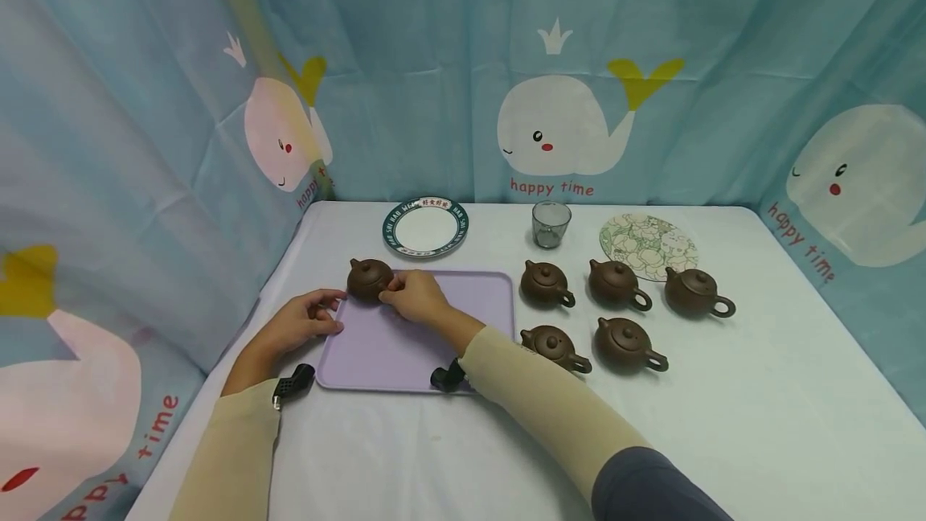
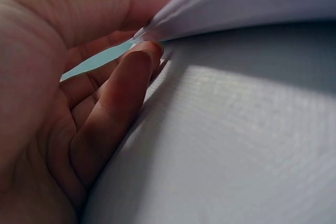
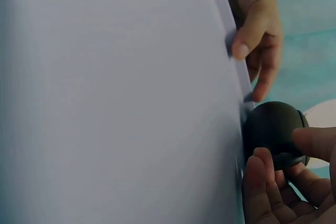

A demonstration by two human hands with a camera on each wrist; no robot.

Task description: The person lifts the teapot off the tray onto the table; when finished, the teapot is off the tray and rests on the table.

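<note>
A small brown clay teapot (image 1: pixel 367 280) stands at the far left corner of a lilac tray (image 1: pixel 405 352). My right hand (image 1: pixel 417 296) pinches its handle side; in the right wrist view fingers and thumb close around the handle of the dark teapot (image 3: pixel 275 129). At the tray's left edge my left hand (image 1: pixel 300 324) grips the rim, the thumb over it. The left wrist view has the lilac rim (image 2: pixel 173 19) between the digits of the left hand (image 2: pixel 79 77). Part of the teapot is hidden by the right hand.
Several matching teapots, including one near the middle (image 1: pixel 547 284), stand right of the tray. Behind are a green-rimmed plate (image 1: pixel 461 225), a glass cup (image 1: pixel 551 225) and a patterned round mat (image 1: pixel 644 239). A whale-print curtain (image 1: pixel 434 103) borders the white table (image 1: pixel 781 392).
</note>
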